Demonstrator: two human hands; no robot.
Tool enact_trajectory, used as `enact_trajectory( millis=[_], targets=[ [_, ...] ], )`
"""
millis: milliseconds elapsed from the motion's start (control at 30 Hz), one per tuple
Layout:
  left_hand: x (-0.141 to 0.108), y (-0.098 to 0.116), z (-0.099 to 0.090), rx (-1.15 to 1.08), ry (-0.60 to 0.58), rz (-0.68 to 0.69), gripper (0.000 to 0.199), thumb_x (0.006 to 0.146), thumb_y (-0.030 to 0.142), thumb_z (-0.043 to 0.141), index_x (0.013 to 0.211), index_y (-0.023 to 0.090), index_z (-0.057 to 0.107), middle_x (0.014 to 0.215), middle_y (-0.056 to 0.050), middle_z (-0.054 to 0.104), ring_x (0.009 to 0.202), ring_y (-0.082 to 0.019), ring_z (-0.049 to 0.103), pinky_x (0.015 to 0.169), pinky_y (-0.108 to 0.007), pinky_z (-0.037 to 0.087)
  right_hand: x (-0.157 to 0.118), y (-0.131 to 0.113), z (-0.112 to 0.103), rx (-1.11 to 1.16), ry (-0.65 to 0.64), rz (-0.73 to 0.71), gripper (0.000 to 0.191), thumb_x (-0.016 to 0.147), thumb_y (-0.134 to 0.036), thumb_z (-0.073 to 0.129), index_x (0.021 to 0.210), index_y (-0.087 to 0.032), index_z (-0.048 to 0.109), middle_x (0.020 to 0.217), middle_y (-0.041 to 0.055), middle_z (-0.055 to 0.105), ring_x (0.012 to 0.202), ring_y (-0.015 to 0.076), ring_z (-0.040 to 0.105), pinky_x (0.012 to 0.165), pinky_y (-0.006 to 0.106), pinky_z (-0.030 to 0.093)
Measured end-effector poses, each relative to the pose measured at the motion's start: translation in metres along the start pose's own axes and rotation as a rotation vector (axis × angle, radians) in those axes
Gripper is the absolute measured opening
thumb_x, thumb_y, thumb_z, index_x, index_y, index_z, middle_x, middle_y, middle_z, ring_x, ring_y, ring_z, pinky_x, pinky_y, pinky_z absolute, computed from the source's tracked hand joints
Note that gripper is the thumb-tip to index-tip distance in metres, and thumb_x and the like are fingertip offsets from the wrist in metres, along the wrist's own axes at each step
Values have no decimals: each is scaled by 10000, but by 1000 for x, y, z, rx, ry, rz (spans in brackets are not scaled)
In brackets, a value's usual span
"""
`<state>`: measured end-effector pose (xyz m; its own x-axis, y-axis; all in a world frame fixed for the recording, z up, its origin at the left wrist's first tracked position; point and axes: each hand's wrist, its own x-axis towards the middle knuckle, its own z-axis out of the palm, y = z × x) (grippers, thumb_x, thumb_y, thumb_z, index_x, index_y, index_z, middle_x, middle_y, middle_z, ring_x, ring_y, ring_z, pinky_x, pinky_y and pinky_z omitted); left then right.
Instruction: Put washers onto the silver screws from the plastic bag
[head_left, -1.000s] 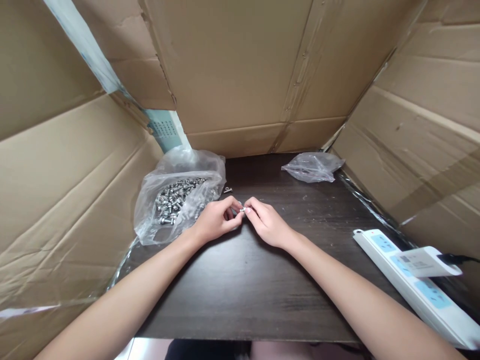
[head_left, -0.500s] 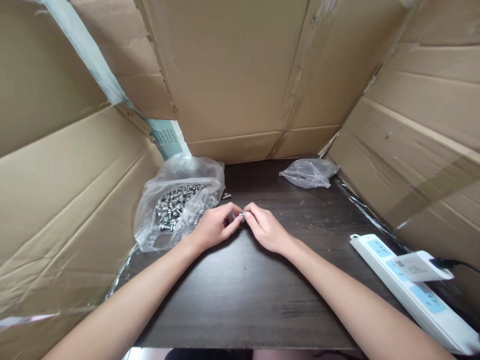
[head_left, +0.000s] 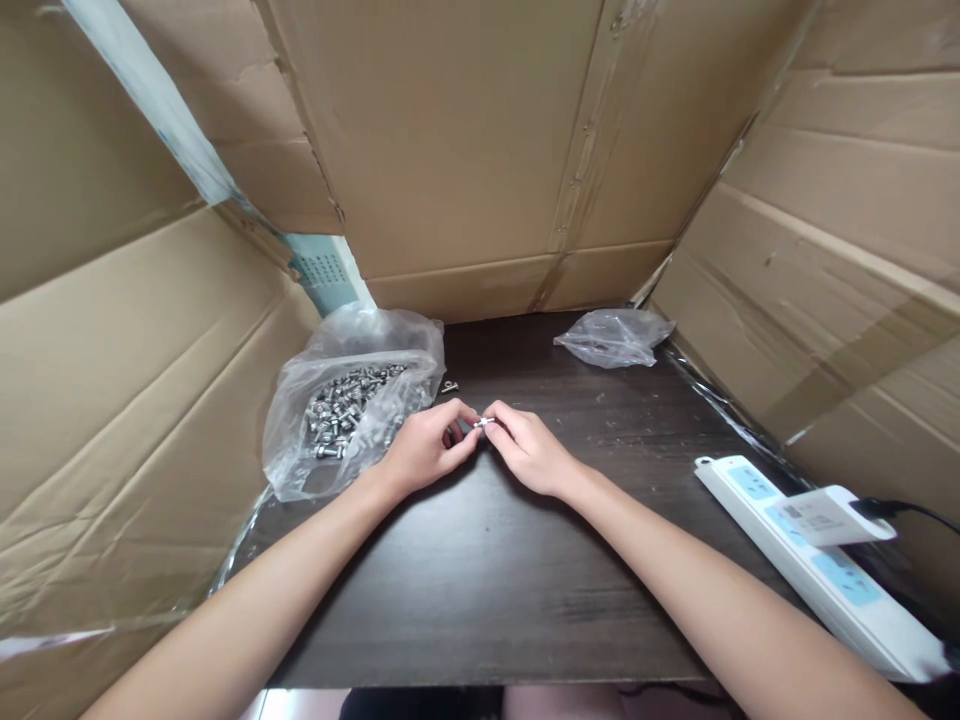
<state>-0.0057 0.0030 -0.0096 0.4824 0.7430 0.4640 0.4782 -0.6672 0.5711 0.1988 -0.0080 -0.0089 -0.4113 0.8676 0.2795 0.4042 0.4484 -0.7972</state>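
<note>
A small silvery bolt (head_left: pixel 484 422) bridges the fingertips of my two hands, just above the dark table (head_left: pixel 457 590). My left hand (head_left: pixel 429 447) pinches one end of it between thumb and forefinger. From the other side, the fingers of my right hand (head_left: pixel 534 452) close on the opposite end. Whether a nut sits on the bolt is too small to tell. Beyond my left hand lies another loose bolt (head_left: pixel 450 387) with what looks like a ring beside it. To the left, a clear plastic bag (head_left: pixel 283 465) lies open with many metal bolts (head_left: pixel 339 412) inside.
Another clear plastic bag (head_left: pixel 616 338) lies crumpled at the back right. A white power strip (head_left: pixel 817 570) with a plugged-in white adapter (head_left: pixel 829 515) and black cable runs along the right. Cardboard walls (head_left: pixel 480 150) enclose the table at the back and both sides.
More of the bolt shows between my fingertips, as my right fingers have shifted on it. The whole view has moved slightly; both hands stay in nearly the same place.
</note>
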Motion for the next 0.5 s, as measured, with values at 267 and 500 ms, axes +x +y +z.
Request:
enact_trajectory(
  millis=[267, 500],
  targets=[
    [1, 2, -1, -12, -30, 8, 44, 887, 226, 643, 896, 186, 628, 713, 28, 655, 583, -91, 608, 594, -191, 494, -1, -1, 1, -37, -16, -12, 217, 1010, -275, 460, 814, -211, 527, 753, 4, 599, 693, 157, 549, 684, 285, 396],
    [1, 2, -2, 26, -26, 20, 27, 858, 206, 645, 863, 182, 634, 653, 55, 592, 536, -76, 541, 578, -189, 433, -2, 0, 1, -27, -3, -23, 131, 987, -270, 489, 875, -213, 527, 782, 4, 601, 697, 158, 548, 691, 288, 406]
  ],
)
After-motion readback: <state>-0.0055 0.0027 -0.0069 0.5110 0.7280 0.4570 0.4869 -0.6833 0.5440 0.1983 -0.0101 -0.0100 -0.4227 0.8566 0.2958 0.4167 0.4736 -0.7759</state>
